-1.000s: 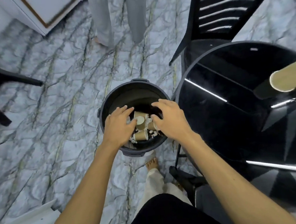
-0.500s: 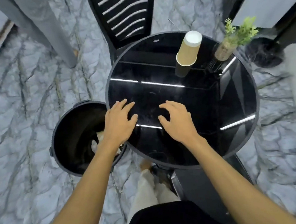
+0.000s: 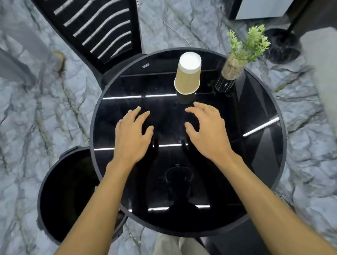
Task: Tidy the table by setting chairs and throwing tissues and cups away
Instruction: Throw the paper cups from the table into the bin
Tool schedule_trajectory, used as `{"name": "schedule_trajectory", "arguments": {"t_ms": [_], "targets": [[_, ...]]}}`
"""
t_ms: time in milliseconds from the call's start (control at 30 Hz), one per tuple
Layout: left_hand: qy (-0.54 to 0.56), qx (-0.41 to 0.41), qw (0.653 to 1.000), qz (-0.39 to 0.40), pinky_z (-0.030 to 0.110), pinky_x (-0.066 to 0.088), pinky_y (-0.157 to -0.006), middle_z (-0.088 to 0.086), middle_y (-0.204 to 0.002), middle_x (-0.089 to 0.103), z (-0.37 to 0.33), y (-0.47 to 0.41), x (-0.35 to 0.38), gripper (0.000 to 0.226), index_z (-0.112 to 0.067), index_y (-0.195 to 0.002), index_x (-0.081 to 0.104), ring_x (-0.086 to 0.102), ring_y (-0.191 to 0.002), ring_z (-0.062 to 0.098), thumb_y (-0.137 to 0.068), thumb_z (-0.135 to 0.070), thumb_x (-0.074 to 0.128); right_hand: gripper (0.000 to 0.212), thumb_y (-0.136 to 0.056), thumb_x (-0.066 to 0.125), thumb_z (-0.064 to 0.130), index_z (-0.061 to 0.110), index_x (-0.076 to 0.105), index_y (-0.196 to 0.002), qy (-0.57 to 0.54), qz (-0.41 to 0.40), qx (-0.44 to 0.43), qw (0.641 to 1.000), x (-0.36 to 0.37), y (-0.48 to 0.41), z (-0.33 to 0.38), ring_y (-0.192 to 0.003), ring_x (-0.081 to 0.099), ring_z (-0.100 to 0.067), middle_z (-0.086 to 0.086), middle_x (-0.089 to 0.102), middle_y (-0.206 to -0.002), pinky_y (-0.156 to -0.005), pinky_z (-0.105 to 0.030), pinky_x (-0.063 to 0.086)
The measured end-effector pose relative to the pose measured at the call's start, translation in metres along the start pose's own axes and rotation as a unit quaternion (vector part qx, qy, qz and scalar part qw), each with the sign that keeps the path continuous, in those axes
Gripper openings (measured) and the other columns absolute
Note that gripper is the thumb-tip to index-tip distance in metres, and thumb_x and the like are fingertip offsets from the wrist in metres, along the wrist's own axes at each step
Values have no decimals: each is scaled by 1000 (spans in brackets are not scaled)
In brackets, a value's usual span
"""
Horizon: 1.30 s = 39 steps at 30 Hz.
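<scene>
Both hands, left hand [image 3: 132, 137] and right hand [image 3: 208, 131], hovered palm-down with fingers loosely spread and empty over the round black table [image 3: 271, 181]. A black chair [image 3: 100, 25] stood beyond them, a black bin [image 3: 67, 196] beside the left forearm. Just ahead of the right hand stood an inverted tan paper cup [image 3: 188, 74], a small potted plant [image 3: 241, 56] beside it.

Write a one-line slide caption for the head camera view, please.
Both empty hands, left hand and right hand, hover over the round black table near an upside-down paper cup, bin beside it.

Single head view, steeply downward over round table [image 3: 264, 101], close; bin [image 3: 53, 200] lower left.
</scene>
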<state>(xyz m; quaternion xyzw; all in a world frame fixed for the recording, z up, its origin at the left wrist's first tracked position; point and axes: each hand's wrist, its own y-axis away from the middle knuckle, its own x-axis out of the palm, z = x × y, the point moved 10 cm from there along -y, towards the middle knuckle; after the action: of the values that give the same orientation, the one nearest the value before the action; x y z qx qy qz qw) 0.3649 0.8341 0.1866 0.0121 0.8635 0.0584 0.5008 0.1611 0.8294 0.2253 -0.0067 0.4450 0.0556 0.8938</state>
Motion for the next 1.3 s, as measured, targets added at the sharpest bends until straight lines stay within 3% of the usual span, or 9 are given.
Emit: {"name": "schedule_trajectory", "arguments": {"t_ms": [300, 500, 600, 800, 1067, 1167, 1300], "targets": [[-13, 32, 999, -14, 47, 10, -121, 2, -161, 28, -3, -71, 25, 51, -23, -149, 41, 15, -151, 22, -99, -34, 50, 52, -88, 67, 21, 17, 52, -137, -4, -82, -31, 996, -25, -82, -1, -140, 33, -26, -5, 38, -152, -110, -46, 34], [-90, 43, 995, 14, 49, -2, -122, 2, -166, 7, 6, -92, 64, 57, -28, -156, 19, -2, -153, 23, -104, -46, 31, 61, -87, 67, 27, 20, 45, -144, 6, -94, -45, 995, -18, -116, -1, -143, 29, -31, -14, 27, -158, -108, -48, 33], [-142, 44, 989, 1, 50, -2, -122, 2, -167, 1, 9, -92, 73, 58, -28, -158, 11, -5, -153, 23, -104, -48, 20, 69, -86, 70, 30, 24, 41, -148, 5, -87, -47, 995, -9, -128, -2, -145, 27, -29, -14, 23, -160, -110, -47, 32], [-164, 51, 985, -6, 52, 1, -122, 3, -167, 0, 11, -94, 78, 58, -27, -158, 8, -5, -153, 24, -104, -47, 17, 66, -86, 72, 28, 27, 44, -145, -1, -100, -33, 994, 2, -143, -12, -144, 27, -29, -13, 22, -160, -112, -49, 35], [-164, 57, 985, -12, 53, 2, -122, 3, -167, -1, 13, -96, 82, 59, -27, -158, 6, -6, -153, 24, -104, -47, 18, 70, -81, 77, 17, 30, 47, -142, -35, -120, -44, 991, 3, -149, -19, -133, 39, -24, -10, 30, -148, -106, -34, 44], [-167, 59, 984, -12, 53, 2, -122, 3, -167, -1, 13, -96, 83, 59, -27, -158, 6, -6, -153, 24, -104, -47, 17, 68, -82, 76, 19, 31, 47, -143, -27, -121, -52, 991, 3, -149, -18, -138, 35, -23, -9, 30, -150, -104, -26, 38], [-169, 58, 984, -13, 52, 0, -122, 4, -167, -1, 14, -97, 82, 59, -27, -158, 6, -6, -153, 24, -103, -48, 17, 66, -82, 75, 20, 31, 48, -142, -33, -120, -55, 991, 1, -143, -20, -141, 32, -23, -6, 29, -154, -105, -25, 33]]}}
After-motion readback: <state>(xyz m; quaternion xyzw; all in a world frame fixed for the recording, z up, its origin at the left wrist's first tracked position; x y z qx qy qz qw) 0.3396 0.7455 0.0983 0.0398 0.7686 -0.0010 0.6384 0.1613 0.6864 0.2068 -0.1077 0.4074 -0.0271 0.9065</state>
